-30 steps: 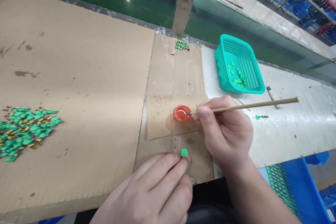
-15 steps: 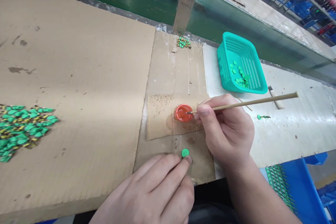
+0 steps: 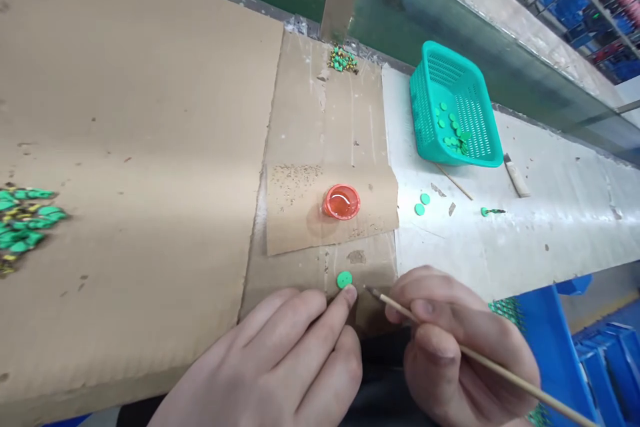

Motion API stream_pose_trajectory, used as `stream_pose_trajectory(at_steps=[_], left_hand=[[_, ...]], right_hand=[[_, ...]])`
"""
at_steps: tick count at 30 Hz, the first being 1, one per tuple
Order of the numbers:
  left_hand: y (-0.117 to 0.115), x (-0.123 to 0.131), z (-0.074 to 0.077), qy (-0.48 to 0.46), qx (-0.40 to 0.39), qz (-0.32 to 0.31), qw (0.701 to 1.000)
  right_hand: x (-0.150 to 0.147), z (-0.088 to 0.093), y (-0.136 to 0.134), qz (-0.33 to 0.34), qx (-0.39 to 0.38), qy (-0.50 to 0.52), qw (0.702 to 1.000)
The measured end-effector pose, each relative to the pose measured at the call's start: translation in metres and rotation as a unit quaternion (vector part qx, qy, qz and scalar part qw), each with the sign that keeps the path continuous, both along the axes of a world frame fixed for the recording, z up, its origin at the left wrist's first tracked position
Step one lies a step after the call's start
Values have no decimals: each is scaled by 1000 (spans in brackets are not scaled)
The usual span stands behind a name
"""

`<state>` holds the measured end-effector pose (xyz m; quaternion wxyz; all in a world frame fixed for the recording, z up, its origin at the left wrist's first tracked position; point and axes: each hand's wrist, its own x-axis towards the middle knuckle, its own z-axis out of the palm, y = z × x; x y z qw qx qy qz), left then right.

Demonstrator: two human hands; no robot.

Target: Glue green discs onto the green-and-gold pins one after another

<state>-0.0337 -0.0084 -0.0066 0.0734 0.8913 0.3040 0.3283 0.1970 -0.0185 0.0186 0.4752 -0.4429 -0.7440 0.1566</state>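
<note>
My right hand (image 3: 465,347) is closed around a thin wooden paintbrush (image 3: 505,373). The brush's dark tip points left, just right of my left fingertip. My left hand (image 3: 280,360) lies with its fingers stretched out, and one fingertip touches the lower edge of a green button-like disc (image 3: 345,279) with small holes. That disc lies flat on brown cardboard. Beyond it stands a small open red-orange cup (image 3: 342,202) with shiny liquid inside, on a separate cardboard piece (image 3: 295,227).
A teal basket (image 3: 420,127) at the back right holds several green discs. Two loose discs (image 3: 423,204) lie below it, near a thin stick (image 3: 455,183) and a whitish tube (image 3: 516,177). Green-and-yellow pieces (image 3: 25,220) are piled at left, with a smaller heap (image 3: 343,59) behind.
My right hand has drawn the brush out of the red-orange cup and brought it down beside my left fingertip. The left hand stays at the green disc. The view has shifted slightly.
</note>
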Motion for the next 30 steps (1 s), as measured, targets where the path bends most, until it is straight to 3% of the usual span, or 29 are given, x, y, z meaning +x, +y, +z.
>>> stream_pose_trajectory(at_steps=[4, 21, 26, 30], left_hand=[[-3, 1, -2, 11, -1, -8, 1000], [0, -2, 1, 31, 5, -22, 999], [2, -2, 4, 37, -1, -30, 999], [0, -3, 4, 29, 8, -26, 999]], right_hand=[[-4, -3, -7, 6, 19, 51, 998], [-7, 2, 1, -5, -24, 27, 999], [-9, 2, 13, 22, 13, 30, 999], [-10, 1, 16, 28, -14, 16, 999]])
